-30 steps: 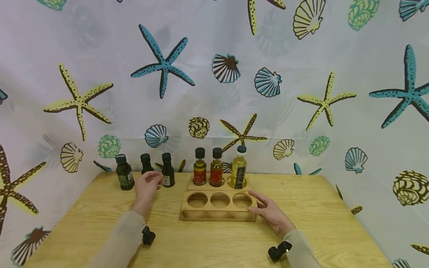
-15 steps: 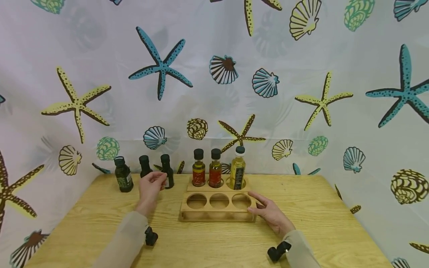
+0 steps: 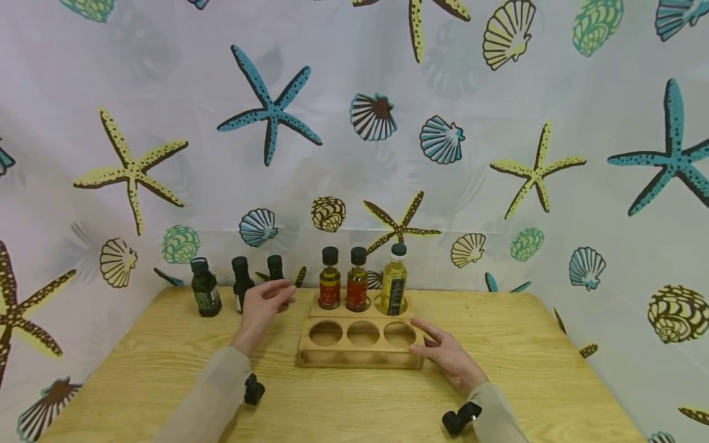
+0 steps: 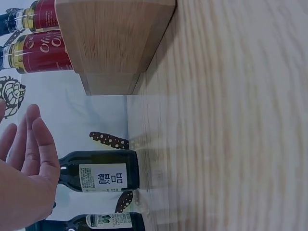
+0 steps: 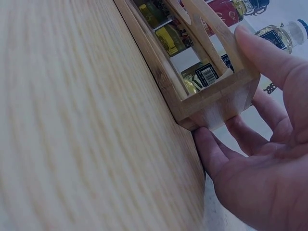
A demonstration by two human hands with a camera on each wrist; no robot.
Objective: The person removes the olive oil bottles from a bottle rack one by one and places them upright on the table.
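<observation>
My left hand (image 3: 263,305) is raised in front of the rightmost dark green bottle (image 3: 275,264) and hides much of it. In the left wrist view its fingers extend past that bottle's neck, holding nothing; the bottle (image 4: 103,175) stands upright on the table with a white label. Two more dark bottles stand to its left, a slim one (image 3: 242,284) and a wider one (image 3: 206,292). My right hand (image 3: 450,358) grips the right end of a two-tier wooden bottle rack (image 3: 362,357), thumb at the upper front edge and fingers against the end panel (image 5: 226,108).
The rack's back row holds two red-labelled oil bottles (image 3: 329,289) and a taller yellow oil bottle (image 3: 395,283); its three front holes have no bottles. A patterned curtain (image 3: 343,166) hangs behind the wooden table (image 3: 332,406).
My left hand has moved right, from before the slim middle bottle to before the rightmost dark bottle, uncovering the middle one. My right hand and the rack have kept their place.
</observation>
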